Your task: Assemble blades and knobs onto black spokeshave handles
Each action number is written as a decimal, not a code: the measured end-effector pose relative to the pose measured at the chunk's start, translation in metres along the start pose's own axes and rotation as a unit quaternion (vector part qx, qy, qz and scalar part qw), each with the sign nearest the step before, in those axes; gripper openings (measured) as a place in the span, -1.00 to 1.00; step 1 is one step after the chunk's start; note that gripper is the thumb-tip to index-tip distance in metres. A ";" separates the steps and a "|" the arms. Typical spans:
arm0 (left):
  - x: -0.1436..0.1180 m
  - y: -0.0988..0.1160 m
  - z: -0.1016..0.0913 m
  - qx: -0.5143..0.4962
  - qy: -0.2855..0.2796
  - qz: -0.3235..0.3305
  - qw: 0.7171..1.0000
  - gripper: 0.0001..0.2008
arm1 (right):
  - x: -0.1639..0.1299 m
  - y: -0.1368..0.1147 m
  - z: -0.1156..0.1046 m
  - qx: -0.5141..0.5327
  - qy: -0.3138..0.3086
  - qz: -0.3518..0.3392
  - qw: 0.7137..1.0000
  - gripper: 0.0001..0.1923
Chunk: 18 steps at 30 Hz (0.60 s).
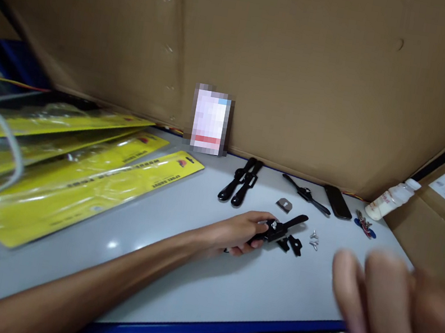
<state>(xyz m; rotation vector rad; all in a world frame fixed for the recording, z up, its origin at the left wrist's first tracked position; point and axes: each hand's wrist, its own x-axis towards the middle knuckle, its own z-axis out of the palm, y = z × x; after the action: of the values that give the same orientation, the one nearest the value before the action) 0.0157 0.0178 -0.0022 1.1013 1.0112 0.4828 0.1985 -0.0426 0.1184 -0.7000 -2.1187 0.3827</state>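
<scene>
L hand (239, 233) rests on the white table (187, 274), fingers curled tight round a black handled tool (278, 230) w/ a screw on top. R hand (388, 319) up near cam, blurred, fingers spread loose, holding nothing. Small black parts (291, 245) & screws (314, 240) just beside tool.

black handled tool (280, 230) (matte), flat on table, gripped

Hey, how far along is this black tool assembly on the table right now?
Looks done: two black tools lie paired by the cardboard wall. In hand: the left hand grips a black tool; the right hand is blurred, holding nothing visible. Left: loose screws, small black pieces and another black tool.
</scene>
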 end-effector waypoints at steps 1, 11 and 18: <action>0.000 0.000 0.000 0.002 0.000 -0.001 1.000 -0.60 | 0.012 0.011 0.002 0.020 0.027 0.003 0.999 -0.41; -0.010 0.007 -0.013 0.036 -0.013 -0.034 0.999 -0.44 | 0.014 0.174 0.048 -0.040 -0.038 0.067 0.996 -0.47; -0.009 0.003 -0.020 0.067 -0.011 -0.049 0.997 -0.41 | -0.004 0.148 0.054 -0.090 -0.201 -0.024 0.975 -0.75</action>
<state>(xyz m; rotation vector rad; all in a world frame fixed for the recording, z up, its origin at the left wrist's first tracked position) -0.0050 0.0222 0.0022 1.1673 1.0841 0.3268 0.2079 0.0713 0.0099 -0.7176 -2.5743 0.3291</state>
